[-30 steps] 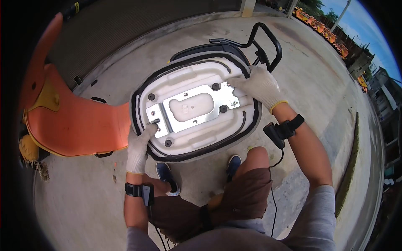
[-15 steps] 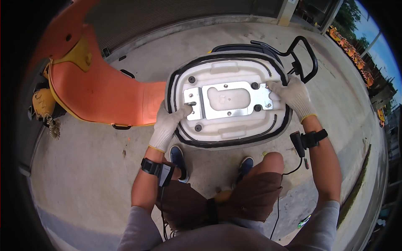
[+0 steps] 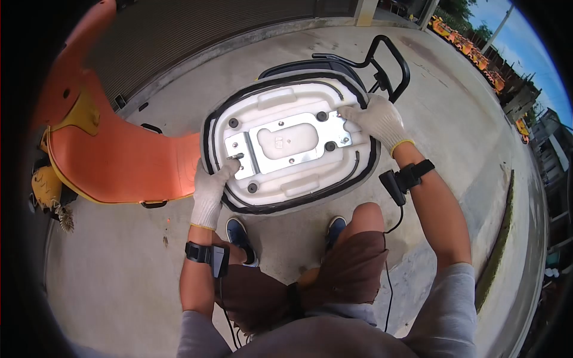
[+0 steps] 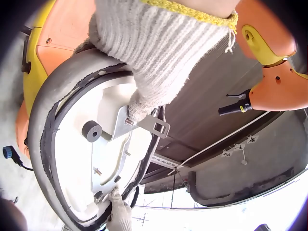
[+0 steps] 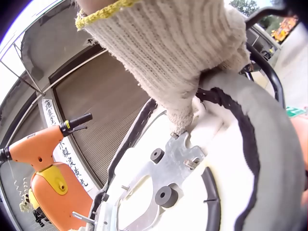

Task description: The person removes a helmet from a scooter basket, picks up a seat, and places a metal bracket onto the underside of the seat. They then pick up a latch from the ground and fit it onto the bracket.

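Observation:
A scooter seat [image 3: 271, 110] is held upside down in front of the body, its white underside facing up inside a dark stapled edge. A shiny metal bracket [image 3: 329, 128] is fixed along its middle, with black rubber stoppers [image 3: 253, 187] and several bolts about it. My gloved left hand [image 3: 209, 194] grips the left end, thumb over the bracket near a small metal loop [image 4: 156, 126]. At the right end my gloved right hand [image 3: 382, 122] grips the rim, its thumb on the bracket's tip beside a bolt [image 5: 191, 163]. The fingers under the seat are hidden.
An orange scooter body [image 3: 119, 161] stands to the left and behind the seat, with a black rear rail [image 3: 406, 71] at the right. Its handlebar [image 5: 77, 122] shows in the right wrist view. A ribbed shutter [image 3: 227, 42] lies beyond the concrete floor [image 3: 137, 256].
The head view swings right-to-left and back, so seat and scooter shift in the frame together. Both hands keep the same hold on the seat, which stays underside up.

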